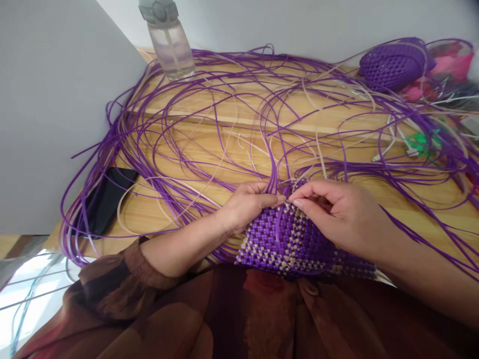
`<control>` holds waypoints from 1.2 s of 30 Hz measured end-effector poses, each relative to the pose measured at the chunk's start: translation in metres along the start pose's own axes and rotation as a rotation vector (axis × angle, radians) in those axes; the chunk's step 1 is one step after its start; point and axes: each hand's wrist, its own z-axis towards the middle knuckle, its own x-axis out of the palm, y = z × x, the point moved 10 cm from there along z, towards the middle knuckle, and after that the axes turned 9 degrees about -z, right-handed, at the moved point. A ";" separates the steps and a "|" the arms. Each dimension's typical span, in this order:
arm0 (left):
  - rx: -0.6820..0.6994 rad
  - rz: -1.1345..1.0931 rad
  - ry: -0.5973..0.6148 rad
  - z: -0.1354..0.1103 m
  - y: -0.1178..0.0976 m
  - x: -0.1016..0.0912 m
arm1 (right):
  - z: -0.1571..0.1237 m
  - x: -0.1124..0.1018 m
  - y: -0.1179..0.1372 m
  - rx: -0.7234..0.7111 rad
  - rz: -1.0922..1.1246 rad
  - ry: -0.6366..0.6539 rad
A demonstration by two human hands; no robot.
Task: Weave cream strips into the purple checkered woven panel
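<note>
A purple and beige woven piece (275,239) lies against my lap at the table's front edge, with long loose strips fanning out from its far side. My left hand (249,204) is closed on the weave's upper left edge, its thumb pressed on top beside a bundle of upright purple strips (273,172). Close by, my right hand (333,209) pinches at the same edge with thumb and forefinger. What lies between those fingertips looks like a thin strip, mostly hidden. One purple strip (278,229) loops down over the woven face.
Tangled purple and beige strips cover much of the wooden table (224,107). A clear water bottle (174,50) stands at the back left, a dark phone-like slab (108,199) lies at left. A purple woven basket (396,65), a white cable (391,134) and a green item (422,142) are at right.
</note>
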 end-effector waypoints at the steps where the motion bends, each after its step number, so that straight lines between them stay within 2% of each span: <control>1: 0.004 -0.003 0.007 0.000 0.000 0.000 | 0.000 0.001 -0.001 0.012 0.017 0.008; 6: 0.187 0.142 0.035 -0.002 -0.015 0.002 | 0.002 0.001 -0.002 0.043 0.048 0.003; 8: 0.167 0.148 0.021 -0.002 -0.013 0.000 | 0.003 0.000 -0.001 0.026 0.032 0.013; 12: 0.040 0.049 -0.004 -0.001 -0.001 -0.001 | 0.000 -0.001 -0.001 -0.049 -0.026 0.019; 15: 0.025 0.024 -0.017 0.000 0.001 -0.002 | -0.007 -0.011 0.007 -0.177 -0.127 -0.080; 17: 0.052 0.041 -0.020 0.000 -0.001 -0.002 | -0.020 -0.020 0.022 -0.291 -0.215 -0.198; 19: 0.081 0.082 -0.019 0.000 -0.004 -0.002 | -0.034 -0.019 0.038 -0.380 -0.261 -0.243; 21: 0.106 0.124 -0.017 -0.001 -0.006 -0.002 | -0.045 -0.006 0.049 -0.410 -0.255 -0.176; 24: 0.142 0.162 -0.016 -0.001 -0.010 -0.003 | -0.053 0.014 0.053 -0.368 -0.183 -0.078; 28: 0.188 0.215 0.011 -0.001 -0.013 -0.001 | -0.057 0.015 0.057 -0.382 -0.143 -0.055; 31: 0.195 0.243 0.012 0.000 -0.013 -0.001 | -0.061 0.003 0.058 -0.430 -0.267 -0.049; 36: 0.174 0.265 -0.019 0.000 -0.012 -0.003 | -0.068 -0.019 0.059 -0.609 -0.637 -0.123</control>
